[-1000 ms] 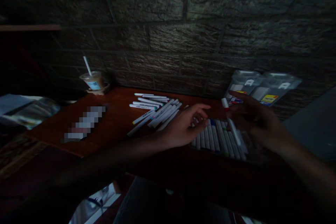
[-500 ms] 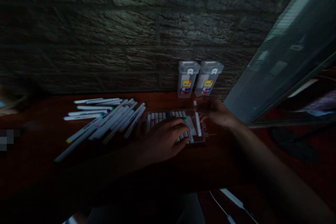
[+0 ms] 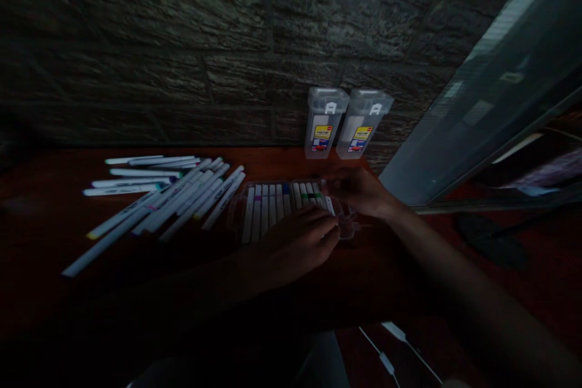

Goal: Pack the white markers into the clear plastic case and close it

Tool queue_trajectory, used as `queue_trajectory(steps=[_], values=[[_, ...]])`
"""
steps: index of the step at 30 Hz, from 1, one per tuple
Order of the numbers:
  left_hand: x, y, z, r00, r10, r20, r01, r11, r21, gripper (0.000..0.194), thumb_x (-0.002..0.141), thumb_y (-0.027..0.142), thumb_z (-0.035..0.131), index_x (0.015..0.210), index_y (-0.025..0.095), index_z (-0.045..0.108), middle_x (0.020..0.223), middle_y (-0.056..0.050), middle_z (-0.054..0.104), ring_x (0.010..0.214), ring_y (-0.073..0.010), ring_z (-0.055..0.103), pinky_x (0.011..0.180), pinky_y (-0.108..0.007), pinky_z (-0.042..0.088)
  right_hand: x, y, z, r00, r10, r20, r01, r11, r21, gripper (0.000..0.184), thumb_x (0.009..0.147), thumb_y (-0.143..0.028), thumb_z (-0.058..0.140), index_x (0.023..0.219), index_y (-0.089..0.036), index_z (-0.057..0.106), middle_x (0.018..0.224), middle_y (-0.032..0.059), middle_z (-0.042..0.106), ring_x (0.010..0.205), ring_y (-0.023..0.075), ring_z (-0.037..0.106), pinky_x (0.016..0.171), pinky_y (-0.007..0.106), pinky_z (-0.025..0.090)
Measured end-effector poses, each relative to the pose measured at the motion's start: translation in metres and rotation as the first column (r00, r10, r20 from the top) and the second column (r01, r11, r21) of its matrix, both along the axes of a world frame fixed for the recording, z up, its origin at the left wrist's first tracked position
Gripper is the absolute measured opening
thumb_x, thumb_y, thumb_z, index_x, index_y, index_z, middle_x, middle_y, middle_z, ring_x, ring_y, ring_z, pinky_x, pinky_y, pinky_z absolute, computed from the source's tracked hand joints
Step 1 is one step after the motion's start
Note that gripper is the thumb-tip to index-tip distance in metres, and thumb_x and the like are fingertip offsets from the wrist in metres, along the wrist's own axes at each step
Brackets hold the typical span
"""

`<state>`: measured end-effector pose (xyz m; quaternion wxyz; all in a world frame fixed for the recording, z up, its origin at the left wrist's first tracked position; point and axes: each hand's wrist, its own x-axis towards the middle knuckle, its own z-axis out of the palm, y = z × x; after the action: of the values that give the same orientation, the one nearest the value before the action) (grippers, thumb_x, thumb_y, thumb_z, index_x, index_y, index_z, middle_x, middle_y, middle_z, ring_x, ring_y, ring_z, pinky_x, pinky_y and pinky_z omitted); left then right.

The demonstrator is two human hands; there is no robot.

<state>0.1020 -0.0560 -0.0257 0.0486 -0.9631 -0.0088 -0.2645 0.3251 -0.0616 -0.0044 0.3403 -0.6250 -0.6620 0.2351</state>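
A clear plastic case [image 3: 350,230] lies on the table, holding a row of white markers [image 3: 264,212], some with purple, blue, green or black bands. My left hand [image 3: 295,245] reaches across the row, thumb and fingers closed around the lower end of a white marker [image 3: 330,205] at the row's right side. Over the case's right end, my right hand [image 3: 359,190] has its curled fingers at the top end of that same marker. Dim light partly hides both sets of fingertips. The left hand covers the lower parts of several markers.
Left of the case is a loose pile of white markers [image 3: 182,200] with variously coloured ends. Two clear marker boxes [image 3: 321,127] with yellow labels stand against the stone wall [image 3: 227,24]. A grey panel [image 3: 454,97] rises at right; white cables [image 3: 386,364] hang below the table edge.
The view has swung right. My right hand has brought a marker down from upright above the case into the row's right end. My left hand has moved right to meet it.
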Motion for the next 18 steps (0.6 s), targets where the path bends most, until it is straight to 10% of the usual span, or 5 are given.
queue_trajectory(steps=[13,18], values=[[0.007,0.001,0.0,1.0,-0.013,0.001,0.013,1.0,-0.006,0.016,0.101,0.011,0.055,0.105,0.011,0.071,0.101,-0.011,0.073,0.107,-0.0245,0.066,0.097,-0.039,0.053,0.003,-0.003,0.001,0.987,0.087,0.139,-0.079,0.995,-0.066,0.026,0.09,-0.03,0.068,0.109,-0.019,0.082,0.069,0.001,0.074,0.051,0.0147,0.065,0.042,0.024,0.048],[0.001,-0.001,0.018,0.999,-0.041,0.002,0.041,0.994,-0.104,0.018,0.1,0.021,0.058,0.11,0.011,0.069,0.112,-0.012,0.072,0.105,-0.0238,0.067,0.096,-0.038,0.055,-0.001,-0.009,0.008,0.999,0.03,0.012,-0.032,0.984,0.178,0.011,0.082,-0.025,0.077,0.091,-0.024,0.084,0.068,0.0012,0.078,0.051,0.0192,0.07,0.043,0.025,0.053]])
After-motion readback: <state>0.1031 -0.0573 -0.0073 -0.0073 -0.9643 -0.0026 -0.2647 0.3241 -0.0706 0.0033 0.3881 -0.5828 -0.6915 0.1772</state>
